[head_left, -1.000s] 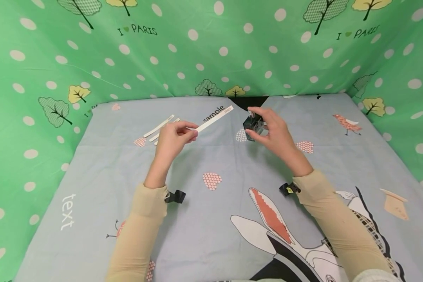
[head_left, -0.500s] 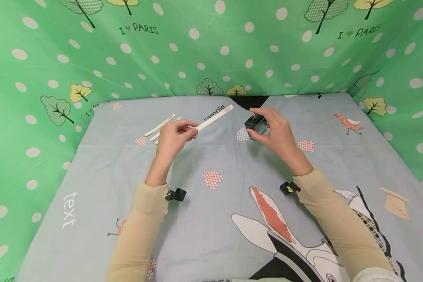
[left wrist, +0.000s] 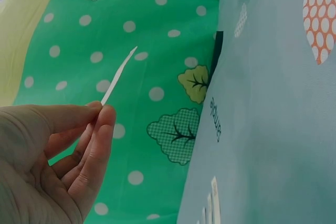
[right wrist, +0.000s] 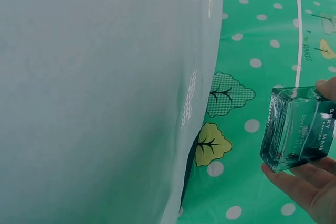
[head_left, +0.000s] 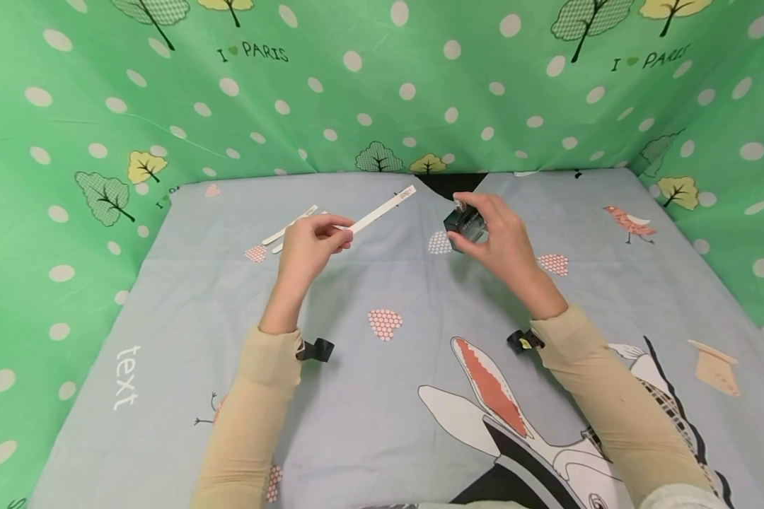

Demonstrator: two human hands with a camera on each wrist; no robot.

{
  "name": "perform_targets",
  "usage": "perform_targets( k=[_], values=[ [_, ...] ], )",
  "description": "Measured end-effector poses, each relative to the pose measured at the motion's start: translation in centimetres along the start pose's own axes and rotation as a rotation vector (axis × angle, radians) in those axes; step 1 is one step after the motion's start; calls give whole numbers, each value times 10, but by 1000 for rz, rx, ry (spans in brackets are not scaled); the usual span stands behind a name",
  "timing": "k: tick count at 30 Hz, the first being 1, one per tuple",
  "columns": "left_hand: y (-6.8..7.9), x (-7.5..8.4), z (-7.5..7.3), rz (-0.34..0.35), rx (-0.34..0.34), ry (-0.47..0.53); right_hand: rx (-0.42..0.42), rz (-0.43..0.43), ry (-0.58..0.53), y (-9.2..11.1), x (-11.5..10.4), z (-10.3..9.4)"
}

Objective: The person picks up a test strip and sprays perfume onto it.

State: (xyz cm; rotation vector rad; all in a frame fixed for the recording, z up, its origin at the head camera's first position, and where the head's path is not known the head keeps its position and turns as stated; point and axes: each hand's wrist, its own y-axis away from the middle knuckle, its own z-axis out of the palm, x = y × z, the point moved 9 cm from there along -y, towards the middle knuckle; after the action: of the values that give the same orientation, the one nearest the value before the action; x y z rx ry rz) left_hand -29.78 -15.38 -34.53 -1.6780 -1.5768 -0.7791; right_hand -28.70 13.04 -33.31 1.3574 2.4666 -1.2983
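Note:
Between thumb and fingertips, my left hand (head_left: 308, 247) pinches a white paper perfume test strip (head_left: 385, 211) by one end. Its free end points up and right, toward the bottle but apart from it. My right hand (head_left: 504, 244) grips a dark teal glass perfume bottle (right wrist: 296, 129), thumb on one side and fingers on the other. In the head view the index finger lies on the spray top (head_left: 460, 206). White lettering shows on the bottle's face in the right wrist view. Both things are held up above the table.
Behind my left hand, more white test strips (head_left: 291, 224) lie on the table, partly hidden by it. A grey-blue printed cloth (head_left: 382, 396) covers the table. Green dotted fabric (head_left: 331, 78) hangs behind it and at both sides.
My left hand has shifted slightly left with the strip, which now covers most of the printed word behind it. My right hand has tilted the bottle a little and moved it slightly right.

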Motion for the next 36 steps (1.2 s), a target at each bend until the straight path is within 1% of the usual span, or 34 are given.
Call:
perform_targets(
  k=[9,17,23,36],
  values=[
    [-1,-4,-1,-15,-4,36,3,-4,-1,2,1,-1],
    [-1,-6,-3,-20,9,40,17,-11,-2,4,3,-3],
    [-2,-8,-6,-32,17,33,20,-12,-1,4,3,-4],
    [-3,-12,-14,-35,29,53,19,-18,-4,6,2,-4]
  ],
)
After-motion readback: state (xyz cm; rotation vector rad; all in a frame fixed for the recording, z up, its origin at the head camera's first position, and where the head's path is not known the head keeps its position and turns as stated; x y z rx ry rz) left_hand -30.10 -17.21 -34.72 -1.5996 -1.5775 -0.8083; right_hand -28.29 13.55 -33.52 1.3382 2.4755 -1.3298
